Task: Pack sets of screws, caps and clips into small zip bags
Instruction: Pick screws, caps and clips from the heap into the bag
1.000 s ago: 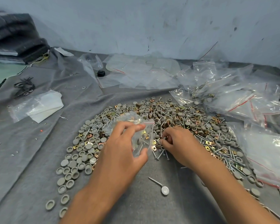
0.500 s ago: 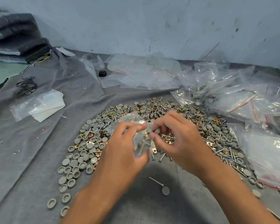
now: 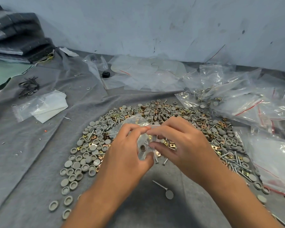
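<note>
A small clear zip bag (image 3: 143, 142) with a red strip at its mouth is held above a wide heap of parts. My left hand (image 3: 127, 152) pinches the bag between thumb and fingers. My right hand (image 3: 179, 145) pinches the bag's mouth from the right, fingertips meeting those of the left hand. A grey cap and a screw show through the plastic. The heap holds grey round caps (image 3: 82, 163), brass-coloured clips (image 3: 168, 143) and silver screws (image 3: 234, 162), spread on a grey cloth (image 3: 31, 162).
One loose screw (image 3: 160, 184) and a cap (image 3: 169, 194) lie near my wrists. Filled and empty zip bags (image 3: 247, 102) pile at the right and back. A bag with white paper (image 3: 41, 106) and black ties (image 3: 29, 86) lie at the left; dark folded material (image 3: 18, 37) sits in the far left corner.
My right hand has left the heap, where it was picking at parts, and has come up to the bag's mouth. The left hand has kept its hold on the bag.
</note>
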The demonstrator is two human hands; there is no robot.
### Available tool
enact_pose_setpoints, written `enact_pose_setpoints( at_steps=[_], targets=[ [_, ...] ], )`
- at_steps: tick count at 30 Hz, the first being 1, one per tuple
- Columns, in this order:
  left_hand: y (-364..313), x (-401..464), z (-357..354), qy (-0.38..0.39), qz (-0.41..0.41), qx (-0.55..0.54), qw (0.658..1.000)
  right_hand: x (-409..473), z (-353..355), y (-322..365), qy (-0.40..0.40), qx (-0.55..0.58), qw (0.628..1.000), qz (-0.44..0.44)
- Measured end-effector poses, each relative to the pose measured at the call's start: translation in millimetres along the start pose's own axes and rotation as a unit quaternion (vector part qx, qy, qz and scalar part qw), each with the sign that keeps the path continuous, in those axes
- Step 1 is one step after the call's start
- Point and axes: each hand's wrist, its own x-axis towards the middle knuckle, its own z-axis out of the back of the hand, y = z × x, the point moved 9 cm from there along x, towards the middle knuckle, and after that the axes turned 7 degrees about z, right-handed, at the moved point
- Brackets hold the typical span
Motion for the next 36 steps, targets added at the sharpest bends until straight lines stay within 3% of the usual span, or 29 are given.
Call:
enact_pose_setpoints(
  at_steps=[4, 7, 11, 14, 36],
  targets=[
    [-2, -1, 2, -0.005, 0.000, 0.004, 1.000, -1, 6, -16, -0.044, 0.056, 0.996, -0.052],
    [1, -1, 6, -0.013, 0.006, 0.005, 1.000, -16, 16, -58, -0.108, 0.070, 0.978, -0.164],
    [0, -1, 11, -0.018, 0.008, 0.012, 1.000, -48, -34, -102, 0.088, -0.005, 0.952, -0.294],
    [0, 0, 10, -0.013, 0.007, 0.019, 1.000, -55, -59, -103, 0.167, -0.028, 0.940, -0.296],
    [0, -1, 9, -0.015, 0.010, 0.019, 1.000, -47, -70, -80, 0.185, -0.101, 0.955, -0.208]
  ],
)
